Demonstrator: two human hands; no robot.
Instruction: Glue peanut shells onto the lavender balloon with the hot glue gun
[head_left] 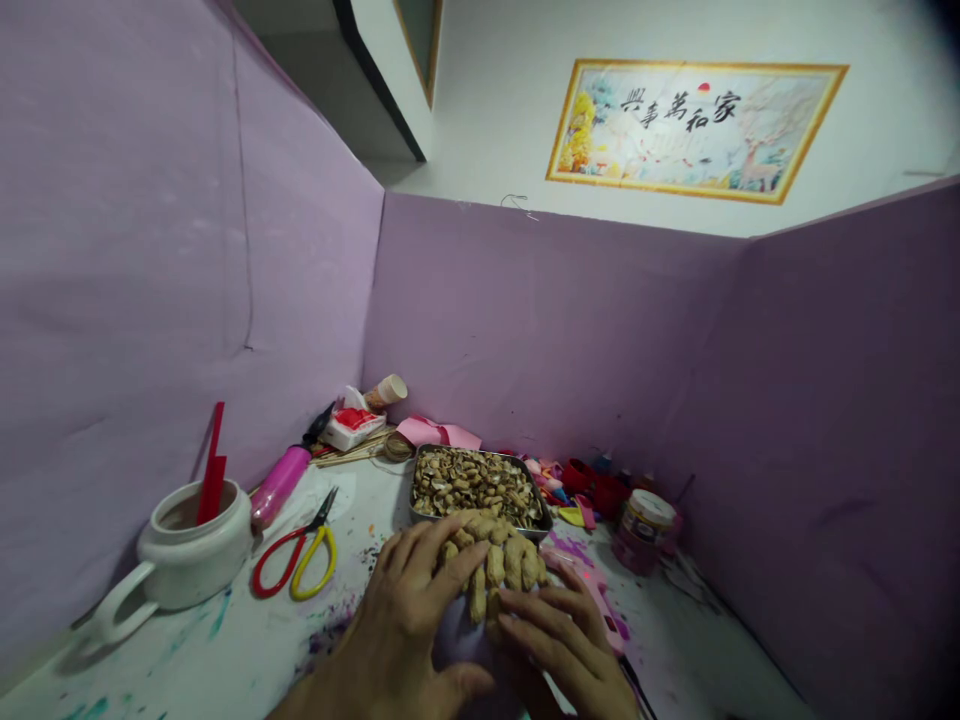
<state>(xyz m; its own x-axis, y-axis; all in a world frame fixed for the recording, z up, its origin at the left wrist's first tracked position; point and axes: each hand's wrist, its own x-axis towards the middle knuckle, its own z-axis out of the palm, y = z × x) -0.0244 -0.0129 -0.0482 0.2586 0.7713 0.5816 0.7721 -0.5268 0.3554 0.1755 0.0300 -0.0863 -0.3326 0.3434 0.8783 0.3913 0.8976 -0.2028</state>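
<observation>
Between my hands is a rounded, smooth, pale purple form with peanut shells (pixel 495 565) set side by side over its upper part. My left hand (pixel 409 610) wraps around its left side, fingers over the top shells and thumb lower down. My right hand (pixel 566 640) holds it from the right, with fingertips against the lower shells. The underside is hidden by my hands. Just behind it stands a metal tray (pixel 551 522) full of loose peanut shells (pixel 476 480). Partly behind my right hand lies a pink tool (pixel 611 615) with a black cord, resembling a glue gun.
On the left are a white pot (pixel 196 560) holding red strips, scissors (pixel 304 560) with red and yellow handles, and a pink pump (pixel 281 485). A lidded jar (pixel 646 525) and coloured scraps (pixel 547 475) sit on the right. Purple panels (pixel 540 330) enclose the paint-stained table.
</observation>
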